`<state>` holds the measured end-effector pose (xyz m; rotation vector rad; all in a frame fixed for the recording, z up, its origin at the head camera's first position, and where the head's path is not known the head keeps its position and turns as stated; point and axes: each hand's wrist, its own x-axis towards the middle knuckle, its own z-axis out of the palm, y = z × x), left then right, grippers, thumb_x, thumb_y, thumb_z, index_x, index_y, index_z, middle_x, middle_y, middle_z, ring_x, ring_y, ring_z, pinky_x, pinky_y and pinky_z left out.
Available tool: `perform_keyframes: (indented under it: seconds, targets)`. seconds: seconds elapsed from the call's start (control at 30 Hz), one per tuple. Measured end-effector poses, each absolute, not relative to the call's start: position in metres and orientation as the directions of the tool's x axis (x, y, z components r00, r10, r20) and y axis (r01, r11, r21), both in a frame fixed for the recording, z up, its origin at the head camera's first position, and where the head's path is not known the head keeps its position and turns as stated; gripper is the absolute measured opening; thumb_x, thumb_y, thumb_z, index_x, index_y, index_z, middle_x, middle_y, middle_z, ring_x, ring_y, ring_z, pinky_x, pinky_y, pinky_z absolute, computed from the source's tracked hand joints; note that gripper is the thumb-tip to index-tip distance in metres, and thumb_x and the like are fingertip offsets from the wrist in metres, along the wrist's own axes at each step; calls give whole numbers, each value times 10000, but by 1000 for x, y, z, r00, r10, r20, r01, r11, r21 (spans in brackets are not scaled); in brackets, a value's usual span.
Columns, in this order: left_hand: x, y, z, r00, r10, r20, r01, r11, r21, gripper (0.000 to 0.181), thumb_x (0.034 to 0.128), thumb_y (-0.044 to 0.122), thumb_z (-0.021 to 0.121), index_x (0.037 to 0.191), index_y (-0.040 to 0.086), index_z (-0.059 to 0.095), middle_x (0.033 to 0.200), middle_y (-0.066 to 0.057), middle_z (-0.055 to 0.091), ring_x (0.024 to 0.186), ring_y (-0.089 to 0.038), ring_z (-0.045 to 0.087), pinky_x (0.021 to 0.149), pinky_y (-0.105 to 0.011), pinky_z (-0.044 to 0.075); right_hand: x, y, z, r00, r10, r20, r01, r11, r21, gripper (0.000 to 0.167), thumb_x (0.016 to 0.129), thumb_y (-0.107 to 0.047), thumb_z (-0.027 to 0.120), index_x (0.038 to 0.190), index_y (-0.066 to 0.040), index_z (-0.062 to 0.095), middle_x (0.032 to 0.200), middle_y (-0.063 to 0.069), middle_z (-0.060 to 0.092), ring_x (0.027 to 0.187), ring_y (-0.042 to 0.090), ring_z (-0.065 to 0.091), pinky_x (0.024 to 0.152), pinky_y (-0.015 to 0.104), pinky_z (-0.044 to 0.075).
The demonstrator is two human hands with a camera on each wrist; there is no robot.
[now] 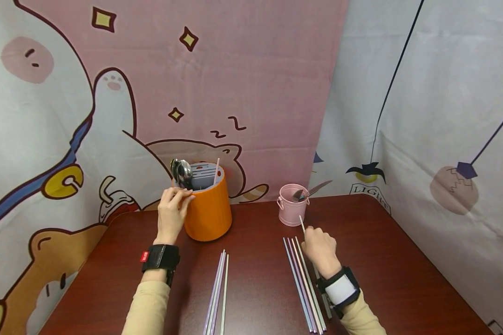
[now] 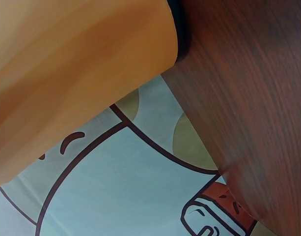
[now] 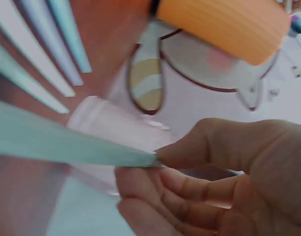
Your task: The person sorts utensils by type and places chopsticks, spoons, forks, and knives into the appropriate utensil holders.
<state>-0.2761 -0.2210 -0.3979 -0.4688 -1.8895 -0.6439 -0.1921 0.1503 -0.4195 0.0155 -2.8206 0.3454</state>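
My left hand [image 1: 173, 211] grips the front left rim of an orange utensil holder [image 1: 209, 214], close to several metal spoons [image 1: 185, 171] standing in it. A pink stick [image 1: 217, 170] also stands in the holder. In the left wrist view the orange wall [image 2: 91, 54] fills the upper left, and the hand is out of sight. My right hand [image 1: 320, 246] pinches a pale green chopstick [image 3: 76, 140] between thumb and fingers. Just left of that hand lie several pastel chopsticks [image 1: 299, 279], side by side. Another small bunch of chopsticks [image 1: 216, 293] lies near the middle.
A small pink bucket [image 1: 291, 214] with handles stands at the back right, holding metal-bladed utensils [image 1: 320, 187]. The dark red-brown table [image 1: 251, 260] ends at a cartoon-printed cloth [image 1: 255, 70] behind, with a pale cloth at the right.
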Motion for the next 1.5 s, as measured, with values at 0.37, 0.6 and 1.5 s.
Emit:
perform_keyframes:
  seconds: [0.37, 0.6, 1.5]
  targets:
    - [-277, -218, -398, -361, 20, 932, 599, 771, 216, 140, 768, 69, 745, 900, 25, 721, 874, -126, 609, 855, -302, 564, 726, -306, 414, -175, 114, -368, -707, -79, 703, -371, 888, -273, 146, 731, -33, 661, 751, -54, 518, 606, 43, 521, 463, 174, 483, 396, 294, 367]
    - [-276, -219, -398, -358, 17, 934, 600, 770, 216, 144, 767, 66, 746, 902, 24, 721, 878, -127, 610, 854, -302, 564, 719, -308, 410, -192, 88, -327, -529, -4, 849, -651, 644, -402, 92, 778, 2, 625, 846, -15, 566, 720, 86, 640, 625, 163, 672, 547, 260, 554]
    - [-277, -220, -399, -366, 24, 930, 596, 774, 215, 149, 769, 66, 745, 908, 18, 718, 884, -136, 606, 864, -313, 560, 754, -311, 416, -268, 0, -297, -411, -68, 909, -843, 408, -351, 75, 929, -39, 555, 988, 8, 545, 883, 132, 641, 786, 191, 655, 667, 220, 554]
